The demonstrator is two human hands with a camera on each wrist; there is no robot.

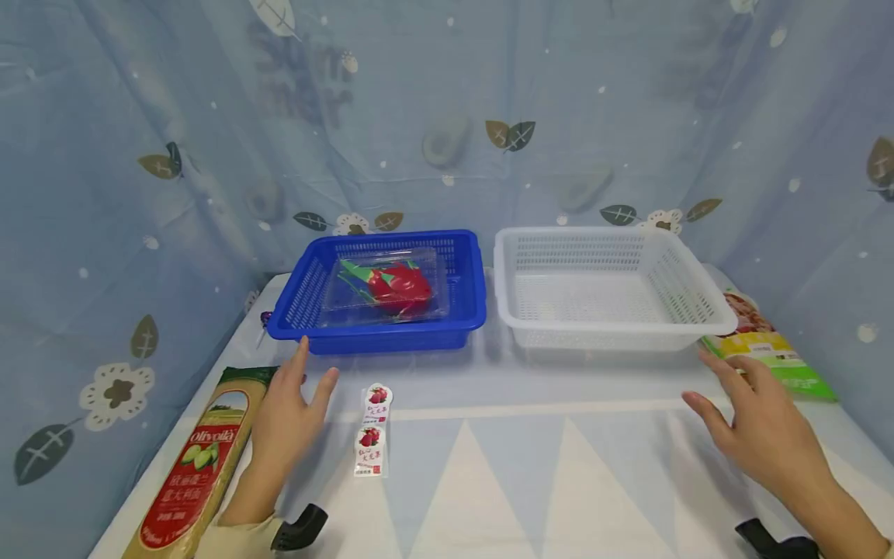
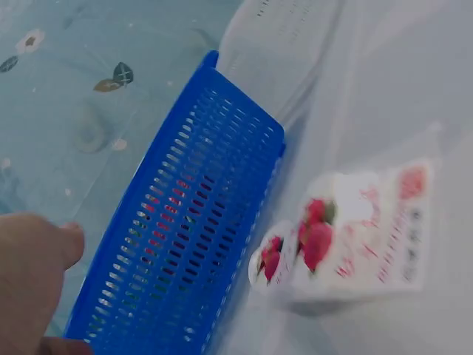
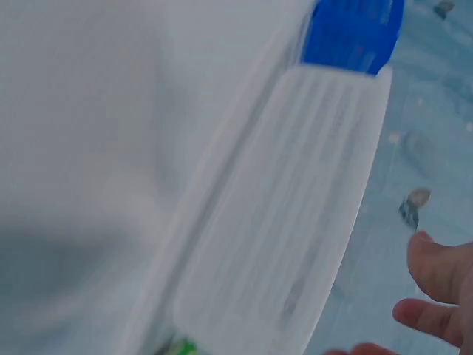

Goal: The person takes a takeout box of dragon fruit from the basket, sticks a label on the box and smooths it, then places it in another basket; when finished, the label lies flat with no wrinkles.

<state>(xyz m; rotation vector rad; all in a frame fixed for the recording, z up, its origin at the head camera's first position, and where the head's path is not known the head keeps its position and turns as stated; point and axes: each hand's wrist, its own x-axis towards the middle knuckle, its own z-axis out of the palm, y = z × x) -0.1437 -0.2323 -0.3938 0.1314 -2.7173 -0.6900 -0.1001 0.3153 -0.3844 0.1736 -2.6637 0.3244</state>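
My left hand (image 1: pixel 286 423) hovers in front of the blue basket's left corner, fingers extended and holding nothing. Inside the blue basket (image 1: pixel 391 341) sits a clear plastic box (image 1: pixel 335 307) with a red dragon fruit (image 1: pixel 400 289) in it. My right hand (image 1: pixel 764 427) is in the air near the white basket's front right corner, its fingers spread and free of any object. No contents show in the white basket (image 1: pixel 615 335). Between the hands, nearer the left one, lies a strip of stickers (image 1: pixel 370 439) with red fruit pictures, also seen large in the left wrist view.
A pack of spaghetti (image 1: pixel 199 466) lies along the table's left side, beside the left forearm. At the right, a green and yellow food packet (image 1: pixel 782 353) is partly behind the white basket. A small purple-topped lollipop (image 1: pixel 265 318) lies left of the blue basket. A curtain (image 1: pixel 447 93) encloses the table.
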